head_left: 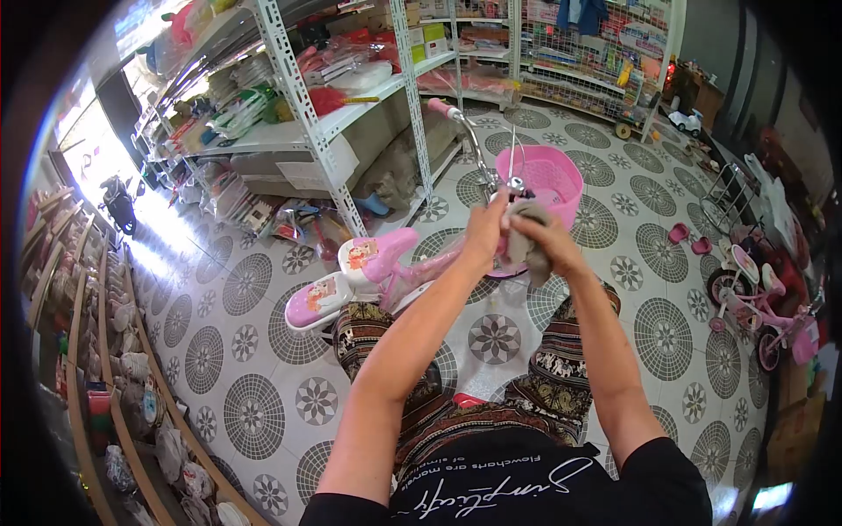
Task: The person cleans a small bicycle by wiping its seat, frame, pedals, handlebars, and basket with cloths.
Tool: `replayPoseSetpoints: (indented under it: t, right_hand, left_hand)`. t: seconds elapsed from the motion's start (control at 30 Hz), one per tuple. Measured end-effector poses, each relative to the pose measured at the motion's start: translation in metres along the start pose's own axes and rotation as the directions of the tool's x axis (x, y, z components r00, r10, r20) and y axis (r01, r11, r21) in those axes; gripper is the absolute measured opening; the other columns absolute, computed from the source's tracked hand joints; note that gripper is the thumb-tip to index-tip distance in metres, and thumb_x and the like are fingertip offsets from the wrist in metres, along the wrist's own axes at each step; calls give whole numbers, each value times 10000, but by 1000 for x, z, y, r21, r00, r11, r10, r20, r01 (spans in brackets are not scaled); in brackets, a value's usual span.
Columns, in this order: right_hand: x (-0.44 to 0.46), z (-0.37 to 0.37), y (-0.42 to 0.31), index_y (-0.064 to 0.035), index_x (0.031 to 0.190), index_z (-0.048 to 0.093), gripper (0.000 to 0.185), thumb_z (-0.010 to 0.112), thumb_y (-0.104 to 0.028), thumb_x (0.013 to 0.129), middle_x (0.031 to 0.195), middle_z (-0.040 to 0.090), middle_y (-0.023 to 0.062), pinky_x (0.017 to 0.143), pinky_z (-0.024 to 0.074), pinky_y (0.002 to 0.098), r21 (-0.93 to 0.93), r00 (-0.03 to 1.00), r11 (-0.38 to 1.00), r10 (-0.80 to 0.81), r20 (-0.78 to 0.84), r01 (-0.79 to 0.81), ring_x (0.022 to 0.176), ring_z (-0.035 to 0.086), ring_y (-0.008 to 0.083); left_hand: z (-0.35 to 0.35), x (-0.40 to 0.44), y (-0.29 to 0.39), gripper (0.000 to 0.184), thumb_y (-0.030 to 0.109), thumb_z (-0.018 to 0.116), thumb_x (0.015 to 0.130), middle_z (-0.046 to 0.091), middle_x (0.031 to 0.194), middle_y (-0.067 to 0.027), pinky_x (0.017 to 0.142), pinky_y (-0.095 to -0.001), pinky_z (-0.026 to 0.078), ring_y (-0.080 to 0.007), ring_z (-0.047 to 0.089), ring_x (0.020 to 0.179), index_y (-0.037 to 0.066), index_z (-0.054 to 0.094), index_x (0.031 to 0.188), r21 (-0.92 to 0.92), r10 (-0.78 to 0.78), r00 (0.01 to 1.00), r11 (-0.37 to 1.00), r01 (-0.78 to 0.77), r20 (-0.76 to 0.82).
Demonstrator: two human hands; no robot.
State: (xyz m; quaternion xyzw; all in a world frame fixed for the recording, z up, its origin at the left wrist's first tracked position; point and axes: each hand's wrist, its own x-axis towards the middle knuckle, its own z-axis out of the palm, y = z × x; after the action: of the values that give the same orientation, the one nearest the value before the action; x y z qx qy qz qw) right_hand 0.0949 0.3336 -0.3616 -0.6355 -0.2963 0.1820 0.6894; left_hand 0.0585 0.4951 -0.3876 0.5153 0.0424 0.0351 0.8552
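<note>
A pink child's bicycle (430, 267) stands in front of me, with a white and pink seat (364, 256) and a pink front basket (548, 171). My left hand (487, 230) is closed at the near side of its chrome handlebar (474, 140); the fingertips are partly hidden. In my right hand (548, 241) is a bunched grey-beige cloth (529, 223), pressed against the handlebar area close beside my left hand. A pink grip (441, 107) shows on the handlebar's far end. Below both hands, the front wheel is mostly covered.
Metal shelving (307, 114) with bagged goods rises at the left and back. Wooden racks (96, 368) line the near left. A small pink bicycle (763, 302) and pink sandals (690, 238) are at the right on the patterned tile floor (495, 339). A scooter (120, 206) stands by the doorway.
</note>
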Motion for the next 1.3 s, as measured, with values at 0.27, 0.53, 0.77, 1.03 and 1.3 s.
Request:
replayPoseSetpoints:
  t: [0.27,0.53,0.77,1.03,1.3]
  right_hand:
    - [-18,43,12,-58,1121,605,325,686,-266,885,945,633,16,735,517,270,375,995,923,101,-26,-84,844,620,117]
    - [-73,-1,17,-36,1149,605,322,665,-229,898,1034,644,39,818,503,279,246,969,969,32,-245,30,948,615,129]
    - [-99,-67,65,-29,1248,535,442,598,-348,948,1191,621,102,784,529,284,305,811,944,76,-581,130,1000,616,156]
    - [-2,-65,121,-6,1171,580,476,675,-374,886,1069,637,95,864,463,298,290,721,935,58,-690,203,977,602,160]
    - [37,-44,165,11,1093,628,491,724,-391,826,1047,657,141,873,460,334,288,588,958,223,-777,16,955,619,240]
  left_hand:
    - [-21,-32,35,308,321,584,950,585,727,-33,501,-241,442,-118,547,544,14,591,924,222,-171,985,961,164,10]
    - [-58,-61,51,275,247,595,945,593,821,-58,525,-269,477,-127,568,636,39,551,1120,311,-221,967,917,250,-125]
    - [-67,-102,73,310,265,632,929,567,806,-68,514,-258,467,-128,542,626,27,511,1087,247,-256,960,929,277,-114]
    - [-57,-156,67,324,169,638,914,515,761,-14,496,-238,415,-83,496,575,43,436,1134,611,-143,972,758,229,-186]
    - [-65,-140,102,594,158,707,843,588,876,-66,709,-292,472,-170,577,775,52,390,1334,893,14,936,308,330,-351]
